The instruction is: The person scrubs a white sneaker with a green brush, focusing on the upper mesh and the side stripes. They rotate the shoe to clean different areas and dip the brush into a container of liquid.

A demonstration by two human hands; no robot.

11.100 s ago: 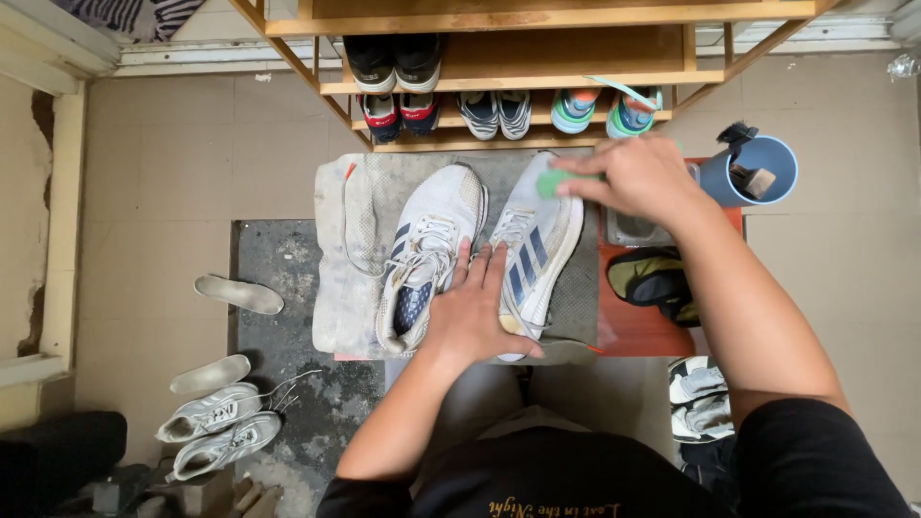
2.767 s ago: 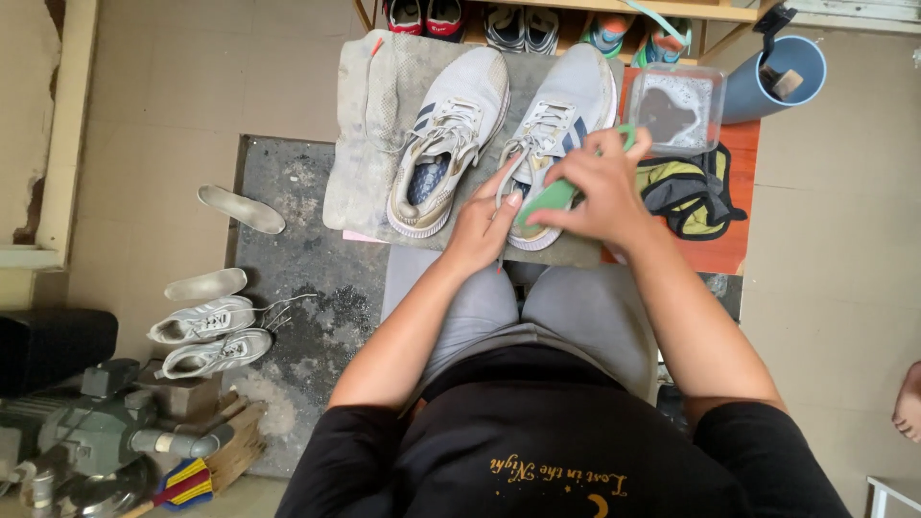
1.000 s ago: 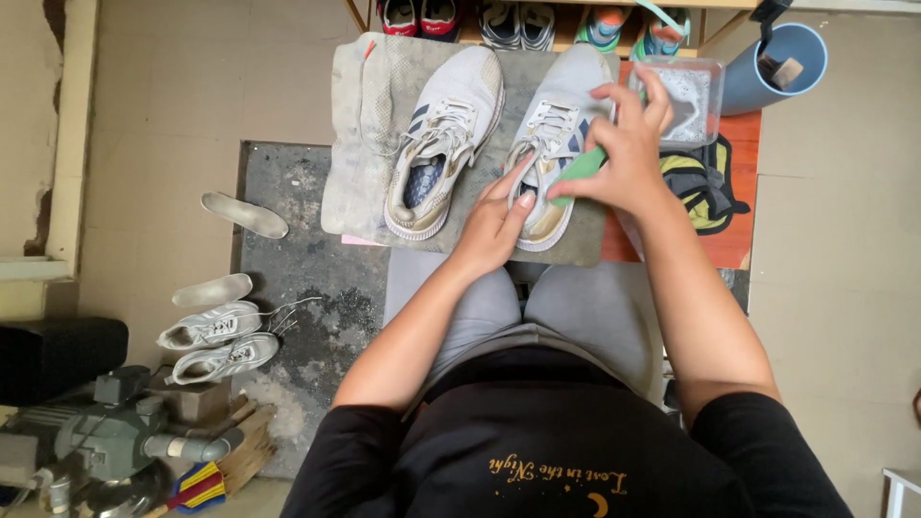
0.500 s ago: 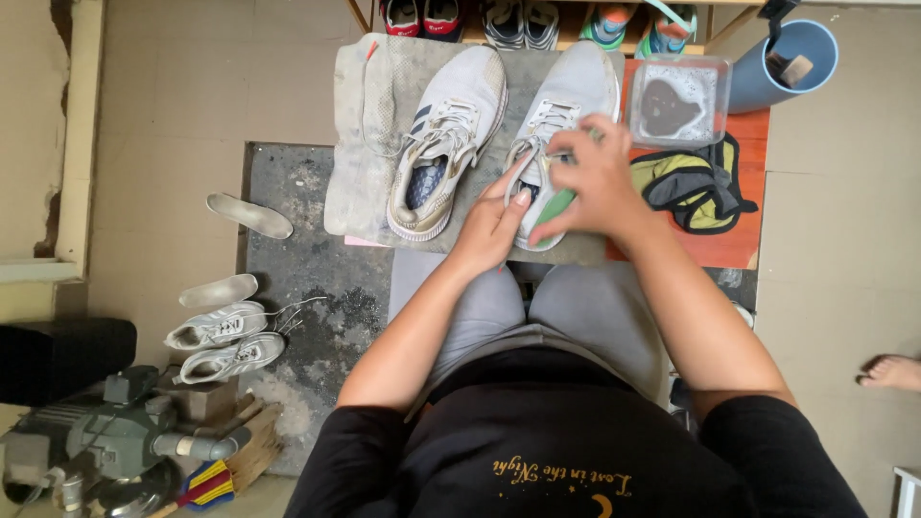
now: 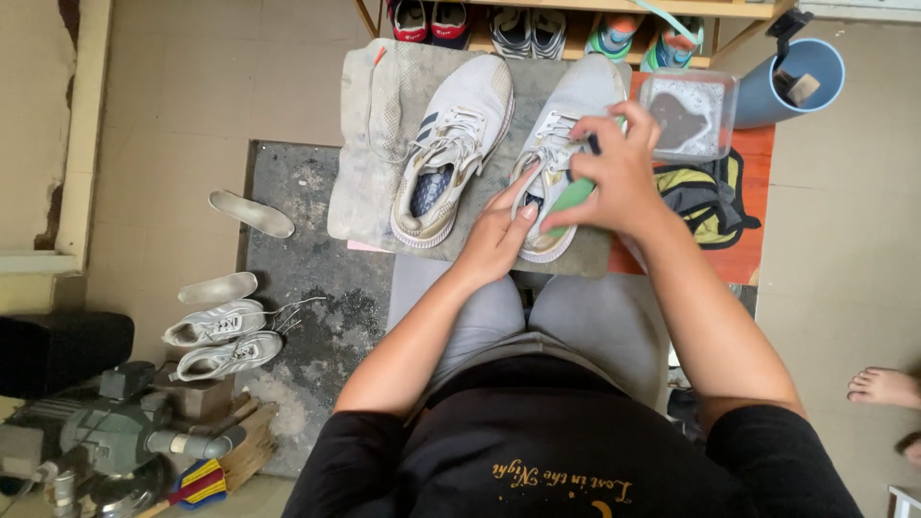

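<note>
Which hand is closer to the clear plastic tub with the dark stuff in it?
Right. The right hand holds a green brush on the right shoe, fingertips just beside the clear tub. The left hand steadies the shoe's heel, farther off.

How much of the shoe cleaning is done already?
Hard to say what is finished: both pale sneakers look about equally grey. In hand is the right sneaker: the left hand steadies its heel end while the right hand presses a green pad on it. The left sneaker lies untouched on the grey cloth. Another pale pair waits on the floor.
</note>
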